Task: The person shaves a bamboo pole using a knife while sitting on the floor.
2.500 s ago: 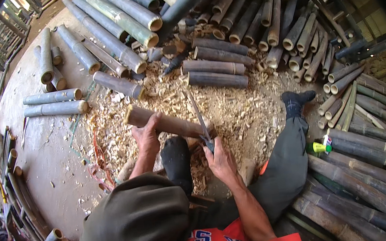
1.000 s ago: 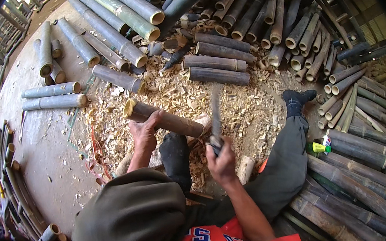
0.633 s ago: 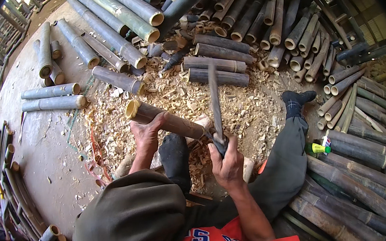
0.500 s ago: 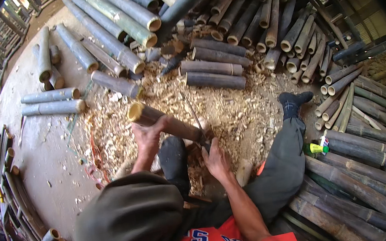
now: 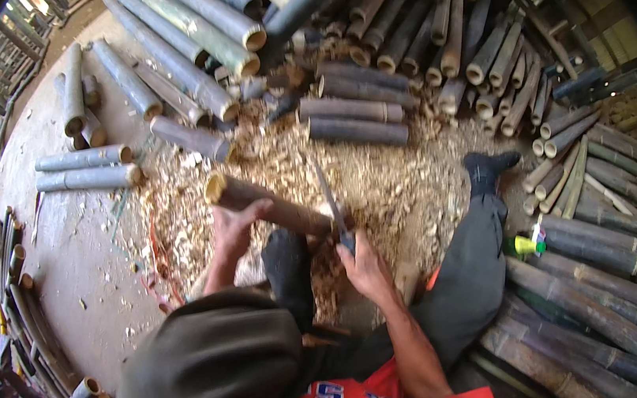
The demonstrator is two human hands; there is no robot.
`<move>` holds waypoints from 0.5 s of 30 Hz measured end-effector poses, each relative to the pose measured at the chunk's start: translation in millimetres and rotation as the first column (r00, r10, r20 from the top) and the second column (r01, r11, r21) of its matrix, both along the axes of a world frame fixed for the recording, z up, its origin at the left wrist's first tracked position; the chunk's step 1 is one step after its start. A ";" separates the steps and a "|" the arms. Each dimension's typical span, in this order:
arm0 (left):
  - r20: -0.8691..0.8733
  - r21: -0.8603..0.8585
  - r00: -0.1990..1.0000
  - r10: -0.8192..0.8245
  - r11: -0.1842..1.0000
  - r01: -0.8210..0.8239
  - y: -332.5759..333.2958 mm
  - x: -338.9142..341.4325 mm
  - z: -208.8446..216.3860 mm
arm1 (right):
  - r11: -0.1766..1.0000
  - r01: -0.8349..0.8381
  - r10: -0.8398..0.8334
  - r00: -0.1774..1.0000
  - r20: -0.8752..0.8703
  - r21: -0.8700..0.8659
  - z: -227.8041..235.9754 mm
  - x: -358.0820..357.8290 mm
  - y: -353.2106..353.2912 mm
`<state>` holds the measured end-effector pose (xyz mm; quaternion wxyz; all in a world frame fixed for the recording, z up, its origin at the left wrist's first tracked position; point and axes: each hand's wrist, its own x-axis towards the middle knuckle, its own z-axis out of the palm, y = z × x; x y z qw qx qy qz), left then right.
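My left hand (image 5: 232, 229) is closed around a short bamboo tube (image 5: 295, 216) near its upper left end, with the thumb along its side. That pale cut end faces up and left, and the tube slants down to the right. In my right hand (image 5: 366, 266) is a long-bladed knife (image 5: 323, 186) by its dark handle. Its blade points up and away, beside the tube's lower right end. Whether the edge touches the bamboo I cannot tell. My dark-shod foot (image 5: 287, 270) is under the tube. Dark cloth (image 5: 215, 363) hides part of my left forearm.
Pale wood chips (image 5: 397, 189) cover the ground around the work. Cut bamboo tubes (image 5: 358, 132) lie just beyond, and longer poles (image 5: 186, 28) at the far left. Stacked bamboo (image 5: 585, 293) lines the right side, with a yellow-green bottle (image 5: 527, 244) on it. My outstretched leg (image 5: 468, 252) reaches right.
My right hand and the knife have shifted slightly right, and the blade stands a little further off the tube's side. The tube has moved slightly left, still in my left hand.
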<state>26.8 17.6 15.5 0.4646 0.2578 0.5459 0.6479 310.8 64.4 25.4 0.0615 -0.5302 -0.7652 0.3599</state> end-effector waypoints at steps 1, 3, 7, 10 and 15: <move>0.045 -0.037 0.999 0.026 0.999 -0.024 -16.0 -3.1 -2.2 | 1.000 0.002 -0.003 1.000 -0.026 -0.028 27.0 -5.4 -10.9; 0.126 -0.064 0.988 0.089 0.995 -0.081 -18.1 -9.7 5.6 | 1.000 0.004 -0.005 0.995 -0.103 -0.017 72.3 -24.8 -4.8; 0.185 -0.058 0.980 0.075 0.996 -0.065 -19.8 -11.6 -7.9 | 0.981 0.056 0.007 0.946 -0.323 0.186 22.4 -13.4 -15.5; 0.237 -0.075 0.971 0.024 0.997 -0.006 -7.7 -12.2 -2.4 | 0.997 -0.067 0.061 0.992 0.108 0.049 -15.5 3.2 -3.9; 0.336 -0.180 0.832 0.442 0.897 -0.404 -0.7 4.9 -11.0 | 0.994 0.003 0.012 0.992 -0.127 0.113 60.9 -23.1 -10.0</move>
